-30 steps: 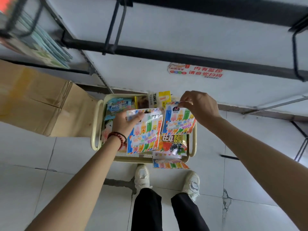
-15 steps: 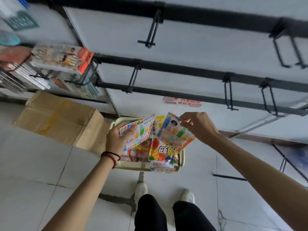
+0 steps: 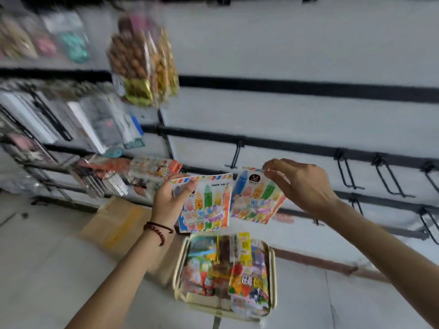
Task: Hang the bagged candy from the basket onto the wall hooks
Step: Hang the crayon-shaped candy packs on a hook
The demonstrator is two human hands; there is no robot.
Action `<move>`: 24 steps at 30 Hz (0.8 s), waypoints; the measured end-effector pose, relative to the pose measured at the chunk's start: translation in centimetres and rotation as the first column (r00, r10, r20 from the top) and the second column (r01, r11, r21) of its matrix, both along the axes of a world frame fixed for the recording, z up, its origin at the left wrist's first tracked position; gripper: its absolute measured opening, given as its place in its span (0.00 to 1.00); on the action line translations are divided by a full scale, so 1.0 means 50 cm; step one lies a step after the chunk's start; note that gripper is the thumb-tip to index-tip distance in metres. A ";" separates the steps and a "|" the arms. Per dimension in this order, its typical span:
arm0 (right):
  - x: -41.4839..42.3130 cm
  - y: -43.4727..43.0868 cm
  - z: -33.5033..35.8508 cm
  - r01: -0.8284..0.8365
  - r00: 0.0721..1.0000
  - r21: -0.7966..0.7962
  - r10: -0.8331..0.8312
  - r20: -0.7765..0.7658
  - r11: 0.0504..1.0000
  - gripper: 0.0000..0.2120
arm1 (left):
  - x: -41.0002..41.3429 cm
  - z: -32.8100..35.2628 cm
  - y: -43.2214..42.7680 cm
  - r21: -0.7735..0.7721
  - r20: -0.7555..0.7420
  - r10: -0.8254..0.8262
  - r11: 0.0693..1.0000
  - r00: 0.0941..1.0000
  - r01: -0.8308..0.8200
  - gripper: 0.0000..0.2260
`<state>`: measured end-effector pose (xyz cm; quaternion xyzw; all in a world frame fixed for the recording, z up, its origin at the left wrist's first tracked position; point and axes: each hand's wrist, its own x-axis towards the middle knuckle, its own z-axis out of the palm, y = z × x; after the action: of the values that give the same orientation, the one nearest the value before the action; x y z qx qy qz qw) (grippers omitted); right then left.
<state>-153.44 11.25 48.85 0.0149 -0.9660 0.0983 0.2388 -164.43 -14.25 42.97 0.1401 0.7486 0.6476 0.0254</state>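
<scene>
My left hand (image 3: 169, 203) grips the left edge of a candy bag printed with coloured crayon figures (image 3: 206, 205), held upright above the basket. My right hand (image 3: 299, 186) pinches the top edge of a second crayon-print candy bag (image 3: 255, 200), which hangs tilted just to the right of the first. Below both bags a cream basket (image 3: 272, 276) stands on the floor, filled with several other candy bags. Empty black wall hooks (image 3: 344, 172) stick out from a black rail on the white wall, to the right of my right hand; another hook (image 3: 235, 155) is just above the bags.
A brown cardboard box (image 3: 118, 224) lies on the tiled floor left of the basket. Racks of hanging packaged goods (image 3: 78, 129) fill the left wall. A bag of brown snacks (image 3: 142, 60) hangs high at upper left. More empty hooks (image 3: 427, 222) line the lower right rail.
Both hands have lifted the two crayon-print bags up out of the basket toward the wall rails. The view has tilted upward, so the basket now sits lower in the frame.
</scene>
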 end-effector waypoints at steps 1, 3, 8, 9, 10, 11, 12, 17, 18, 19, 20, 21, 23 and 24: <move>-0.009 -0.003 0.028 -0.012 1.000 0.011 0.012 -0.029 1.000 0.16 | -0.009 0.031 0.000 0.030 -0.023 0.015 0.999 1.000 -0.014 0.10; -0.028 -0.008 0.085 -0.030 0.996 0.016 0.032 -0.081 0.999 0.15 | -0.026 0.090 0.001 0.043 -0.088 0.030 0.999 0.996 -0.026 0.05; -0.071 -0.011 0.203 -0.008 0.985 -0.026 0.003 -0.174 1.000 0.14 | -0.065 0.218 0.006 0.104 -0.203 0.054 0.994 0.978 -0.034 0.04; -0.077 -0.009 0.222 -0.003 0.983 -0.044 -0.005 -0.186 0.999 0.13 | -0.072 0.242 0.009 0.127 -0.217 0.067 0.991 0.974 -0.040 0.03; -0.083 -0.008 0.239 -0.004 0.978 -0.049 -0.006 -0.209 0.999 0.12 | -0.077 0.267 0.014 0.148 -0.233 0.075 0.988 0.970 -0.041 0.02; -0.088 -0.007 0.256 -0.005 0.971 -0.046 -0.006 -0.237 0.999 0.12 | -0.083 0.289 0.018 0.165 -0.247 0.081 0.985 0.966 -0.040 0.03; -0.094 -0.006 0.272 -0.007 0.965 -0.048 -0.006 -0.261 0.999 0.12 | -0.089 0.311 0.023 0.169 -0.262 0.072 0.985 0.962 -0.028 0.03; -0.121 0.001 0.334 0.041 0.952 -0.071 -0.061 -0.300 0.997 0.12 | -0.129 0.399 0.047 0.165 -0.320 0.009 0.985 0.947 0.047 0.05; -0.126 0.003 0.344 0.049 0.947 -0.071 -0.069 -0.312 0.996 0.12 | -0.135 0.415 0.054 0.171 -0.331 0.017 0.984 0.943 0.043 0.07; -0.130 0.003 0.353 0.057 0.943 -0.068 -0.076 -0.324 0.996 0.12 | -0.139 0.430 0.062 0.170 -0.341 0.033 0.985 0.939 0.026 0.08; -0.133 0.004 0.360 0.067 0.940 -0.066 -0.085 -0.330 0.996 0.12 | -0.141 0.446 0.069 0.169 -0.353 0.060 0.986 0.934 0.001 0.09; -0.137 0.004 0.367 0.079 0.938 -0.066 -0.097 -0.332 0.995 0.11 | -0.143 0.460 0.076 0.175 -0.365 0.098 0.984 0.926 -0.035 0.09; -0.143 0.005 0.373 0.110 0.933 -0.068 -0.126 -0.338 0.992 0.11 | -0.148 0.481 0.091 0.185 -0.395 0.155 0.979 0.905 -0.087 0.10; -0.145 0.006 0.375 0.123 0.928 -0.075 -0.141 -0.344 0.990 0.11 | -0.152 0.487 0.097 0.173 -0.404 0.165 0.980 0.900 -0.102 0.10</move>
<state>-160.70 11.55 67.61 -0.0391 -0.9044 0.1028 0.4123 -172.04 -9.42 67.33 0.2246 0.6944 0.6568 -0.1895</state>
